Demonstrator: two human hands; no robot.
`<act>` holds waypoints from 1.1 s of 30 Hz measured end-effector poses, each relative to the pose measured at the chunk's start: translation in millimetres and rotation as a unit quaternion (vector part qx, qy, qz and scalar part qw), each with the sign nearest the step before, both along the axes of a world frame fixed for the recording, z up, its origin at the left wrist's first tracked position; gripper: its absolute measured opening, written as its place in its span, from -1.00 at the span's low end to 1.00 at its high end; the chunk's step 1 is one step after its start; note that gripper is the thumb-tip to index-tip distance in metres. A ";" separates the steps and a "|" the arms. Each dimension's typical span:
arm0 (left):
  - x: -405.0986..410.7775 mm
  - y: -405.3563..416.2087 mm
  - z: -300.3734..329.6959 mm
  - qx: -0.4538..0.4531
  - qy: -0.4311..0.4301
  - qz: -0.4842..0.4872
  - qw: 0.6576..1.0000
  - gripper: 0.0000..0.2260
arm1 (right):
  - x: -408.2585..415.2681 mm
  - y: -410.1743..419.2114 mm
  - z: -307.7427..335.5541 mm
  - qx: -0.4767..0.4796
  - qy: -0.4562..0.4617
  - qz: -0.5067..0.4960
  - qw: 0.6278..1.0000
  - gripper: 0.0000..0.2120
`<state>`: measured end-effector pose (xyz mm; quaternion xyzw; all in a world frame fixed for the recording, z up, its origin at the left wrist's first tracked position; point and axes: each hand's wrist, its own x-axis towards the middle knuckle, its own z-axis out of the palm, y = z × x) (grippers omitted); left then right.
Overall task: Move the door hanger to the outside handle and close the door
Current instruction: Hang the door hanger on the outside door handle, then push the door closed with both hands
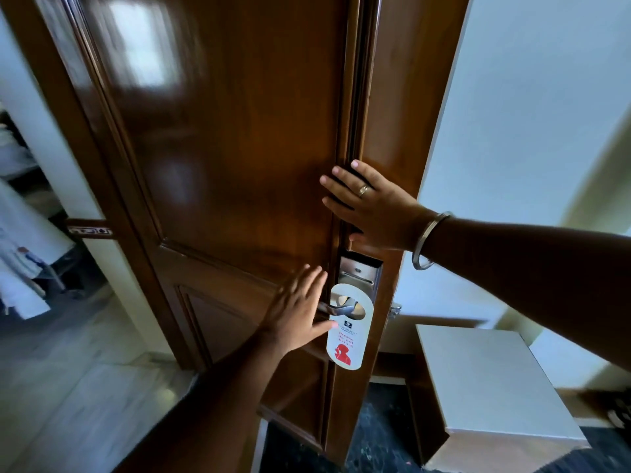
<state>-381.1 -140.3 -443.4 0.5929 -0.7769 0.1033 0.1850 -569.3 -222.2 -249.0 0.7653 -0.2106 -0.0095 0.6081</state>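
Observation:
A dark brown wooden door (222, 158) stands ajar in front of me. A white door hanger (348, 339) with red print hangs from the silver lever handle (343, 308) under a metal lock plate (358, 273). My left hand (297, 308) is spread open just left of the handle, fingers apart, the thumb touching the hanger's edge. Higher up, my right hand (372, 209), with a ring and a bangle, lies flat against the door's edge above the lock plate, holding nothing.
A white wall (529, 131) stands to the right of the door. Below it sits a white-topped low cabinet (488, 380) on a dark floor. To the left, past the door frame, a light floor (68, 387) and some white fabric show.

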 end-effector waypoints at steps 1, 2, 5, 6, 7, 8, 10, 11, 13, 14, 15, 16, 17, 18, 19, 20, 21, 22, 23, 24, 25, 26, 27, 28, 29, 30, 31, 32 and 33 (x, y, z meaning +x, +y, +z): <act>-0.9 -1.4 2.5 0.021 -0.012 -0.014 1.000 -0.18 | -1.0 1.4 -0.6 0.001 0.001 0.001 1.000 -0.21; -2.0 -3.6 3.1 0.042 -0.012 -0.025 0.999 -0.25 | -1.1 1.8 -1.3 0.005 0.008 0.002 1.000 -0.21; -5.2 -9.1 4.3 0.079 -0.036 -0.059 0.994 -0.40 | -0.5 3.4 -6.7 0.006 0.009 0.002 1.000 -0.21; -4.9 -11.8 5.0 0.069 -0.044 -0.078 0.994 -0.46 | -0.9 2.5 -5.5 0.001 0.008 0.004 1.000 -0.21; -3.9 -12.3 5.8 0.052 -0.052 -0.089 0.993 -0.54 | -2.1 3.2 -3.6 -0.005 0.003 0.007 1.000 -0.20; -3.3 -11.7 6.2 0.033 -0.057 -0.096 0.993 -0.63 | -3.3 4.5 -3.1 -0.008 -0.001 0.010 1.000 -0.20; -2.6 -12.6 2.5 0.018 -0.049 -0.104 0.993 -0.77 | -3.5 1.8 -3.5 -0.010 0.002 0.007 1.000 -0.20; -3.2 -13.3 -1.3 0.022 -0.051 -0.106 0.993 -0.80 | -4.0 -0.4 -6.1 -0.012 0.006 0.006 1.000 -0.20; -4.4 -12.4 -4.6 0.020 -0.065 -0.106 0.992 -0.83 | -8.7 -0.2 -11.9 -0.014 0.007 0.011 1.000 -0.21; -5.2 -10.8 -4.1 0.021 -0.067 -0.107 0.992 -0.85 | -9.2 0.7 -12.8 -0.013 0.008 0.012 1.000 -0.21; -5.5 -9.3 -2.3 0.023 -0.069 -0.106 0.992 -0.87 | -9.3 2.2 -12.1 -0.013 0.009 0.011 1.000 -0.21; -4.9 -7.1 -1.5 0.024 -0.070 -0.104 0.992 -0.89 | -8.5 6.1 -12.1 -0.015 0.011 0.010 1.000 -0.21; -4.4 -4.9 -0.1 0.030 -0.076 -0.100 0.992 -0.89 | -7.5 10.0 -11.9 -0.017 0.013 0.005 1.000 -0.21; -4.0 -2.2 0.6 0.038 -0.083 -0.095 0.991 -0.88 | -6.1 14.5 -11.0 -0.019 0.014 -0.002 1.000 -0.21; -3.0 1.6 0.5 0.043 -0.088 -0.091 0.991 -0.87 | -4.5 20.1 -10.4 -0.019 0.016 -0.008 1.000 -0.21; -0.7 7.8 0.3 0.045 -0.093 -0.088 0.991 -0.86 | -2.3 27.7 -9.7 -0.019 0.020 -0.009 1.000 -0.21; 2.1 11.7 -0.4 0.046 -0.096 -0.087 0.990 -0.86 | -0.4 33.5 -9.1 -0.017 0.025 -0.013 0.999 -0.21; 4.7 14.2 -0.9 0.047 -0.098 -0.088 0.990 -0.86 | 1.4 37.5 -7.8 -0.013 0.028 -0.019 0.999 -0.20; 8.0 18.5 -1.7 0.047 -0.101 -0.090 0.990 -0.86 | 3.4 43.0 -7.5 -0.006 0.030 -0.021 0.999 -0.20; 12.0 26.7 -1.5 0.047 -0.105 -0.090 0.989 -0.85 | 5.9 51.7 -7.5 0.003 0.031 -0.021 0.999 -0.20; 15.9 33.9 -1.7 0.047 -0.108 -0.088 0.989 -0.84 | 9.0 59.6 -7.1 0.011 0.030 -0.020 0.999 -0.20; 20.2 41.9 -2.2 0.044 -0.111 -0.083 0.989 -0.84 | 12.4 67.8 -5.4 0.018 0.028 -0.017 0.999 -0.20; 24.0 50.3 -2.6 0.034 -0.113 -0.081 0.990 -0.84 | 15.4 75.8 -4.6 0.026 0.027 -0.010 0.999 -0.20; 28.5 58.0 -4.0 0.028 -0.117 -0.077 0.990 -0.85 | 18.4 84.1 -4.7 0.032 0.025 0.001 0.999 -0.21; 33.7 66.3 -5.9 0.030 -0.120 -0.069 0.990 -0.86 | 22.0 92.4 -5.2 0.044 0.024 0.013 0.999 -0.22; 38.1 72.4 -7.0 0.042 -0.125 -0.059 0.990 -0.87 | 25.7 99.5 -6.5 0.057 0.023 0.018 0.998 -0.23; 43.3 79.1 -7.6 0.044 -0.131 -0.049 0.989 -0.88 | 30.1 106.8 -7.4 0.070 0.019 0.028 0.997 -0.25; 47.3 87.1 -6.8 0.043 -0.135 -0.039 0.989 -0.89 | 34.0 113.6 -8.7 0.079 0.017 0.040 0.996 -0.26; 51.4 93.8 -7.8 0.043 -0.137 -0.036 0.989 -0.89 | 37.8 120.8 -10.0 0.084 0.015 0.052 0.995 -0.28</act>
